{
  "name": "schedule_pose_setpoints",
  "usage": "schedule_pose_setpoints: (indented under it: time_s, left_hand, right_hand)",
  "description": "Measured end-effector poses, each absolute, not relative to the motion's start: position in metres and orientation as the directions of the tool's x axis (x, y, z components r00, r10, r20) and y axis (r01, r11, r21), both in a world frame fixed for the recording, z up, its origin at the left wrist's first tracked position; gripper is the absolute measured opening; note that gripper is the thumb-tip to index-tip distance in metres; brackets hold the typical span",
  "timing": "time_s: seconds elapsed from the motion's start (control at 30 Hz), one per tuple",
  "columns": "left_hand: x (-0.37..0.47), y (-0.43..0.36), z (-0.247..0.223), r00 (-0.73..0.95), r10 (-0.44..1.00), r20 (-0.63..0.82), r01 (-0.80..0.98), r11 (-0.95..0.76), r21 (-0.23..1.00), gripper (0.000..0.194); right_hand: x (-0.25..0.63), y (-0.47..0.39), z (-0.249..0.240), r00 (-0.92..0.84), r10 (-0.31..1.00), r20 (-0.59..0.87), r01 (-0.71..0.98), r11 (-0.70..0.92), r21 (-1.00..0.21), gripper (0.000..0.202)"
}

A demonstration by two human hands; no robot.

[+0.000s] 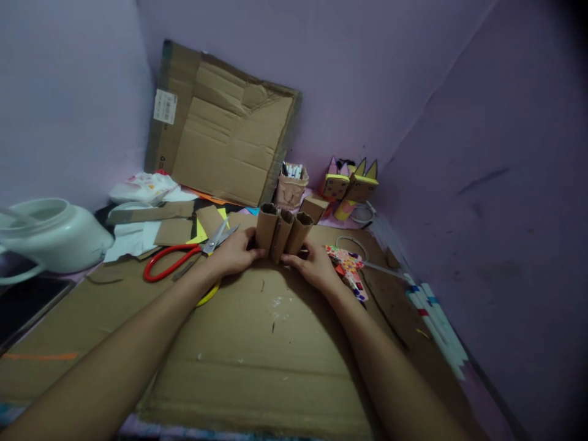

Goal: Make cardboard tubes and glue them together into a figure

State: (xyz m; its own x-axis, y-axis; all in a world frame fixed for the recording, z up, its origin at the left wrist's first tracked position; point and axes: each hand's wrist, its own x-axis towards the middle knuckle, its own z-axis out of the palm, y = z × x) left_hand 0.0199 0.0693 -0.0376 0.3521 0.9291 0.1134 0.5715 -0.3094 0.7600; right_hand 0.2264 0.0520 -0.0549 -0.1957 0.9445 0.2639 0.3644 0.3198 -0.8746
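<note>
Three open-topped cardboard tubes (283,236) stand upright side by side on the cardboard sheet in front of me. My left hand (236,252) grips the left tube low down, thumb in front and fingers behind its side. From the right, my right hand (316,266) holds the base of the right tube, its thumb along the front and the other fingers partly hidden behind. Beside my left wrist lie red-handled scissors (172,263) with open blades, and a yellow handle (209,296) shows under the forearm. A flower-patterned glue gun (351,269) lies right of my right hand.
A large cardboard panel (229,135) leans on the back wall. A pen holder (292,187) and cardboard figures with pointed ears (351,180) stand behind the tubes. At left are a white pot (59,236) and paper scraps (133,239); white sticks (436,324) lie by the right wall.
</note>
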Motion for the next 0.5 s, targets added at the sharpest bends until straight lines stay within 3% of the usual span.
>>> schedule_pose_setpoints:
  time_s: [0.5]
  left_hand:
    - [0.0187,0.0676,-0.0381,0.371,0.92,0.13,0.507,-0.318,0.801,0.036]
  right_hand:
    - [0.2247,0.0511,-0.057,-0.2,0.937,0.287,0.391,0.345,-0.853,0.03]
